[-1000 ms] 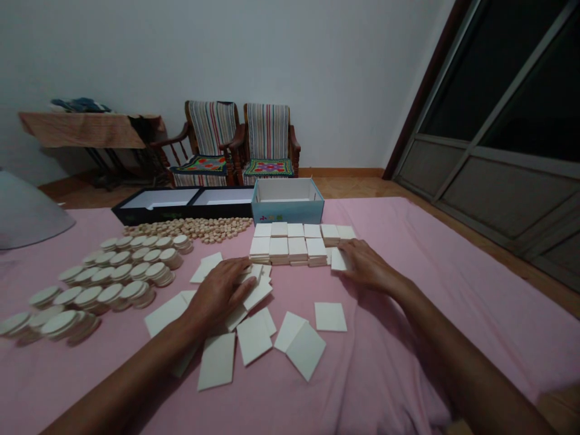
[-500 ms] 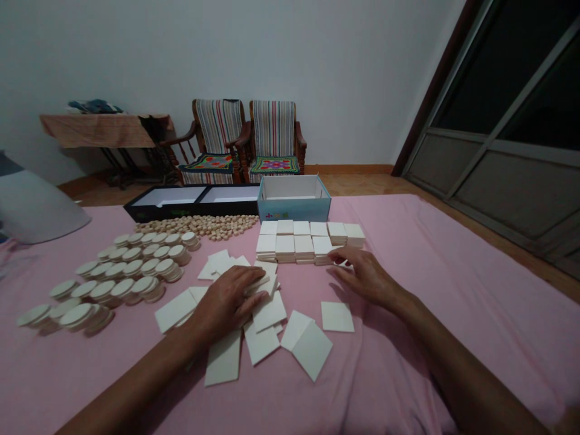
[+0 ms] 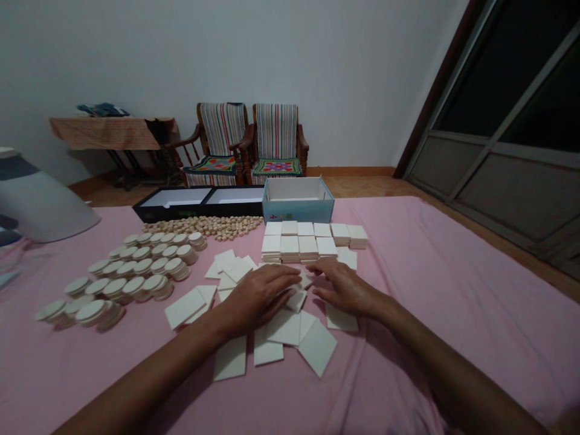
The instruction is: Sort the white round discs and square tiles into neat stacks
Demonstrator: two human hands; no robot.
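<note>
My left hand is closed over white square tiles in the middle of a loose pile, and part of its grip is hidden. Facing it from the right is my right hand, thumb and fingers apart with nothing held between them. The fingertips of both hands are close together. Around them lie scattered square tiles, several overlapping at odd angles. Just beyond, stacked square tiles stand in two rows. A single tile lies at the right end of the front row.
Stacks of white round discs fill the left side. Behind them are many small wooden pieces. A black divided tray and a light blue box stand at the back of the pink cloth. A grey-white object is far left.
My left hand has moved right, dragging tiles along. My right hand has left the front row and come inward to meet it. A tile now lies at that row's end.
</note>
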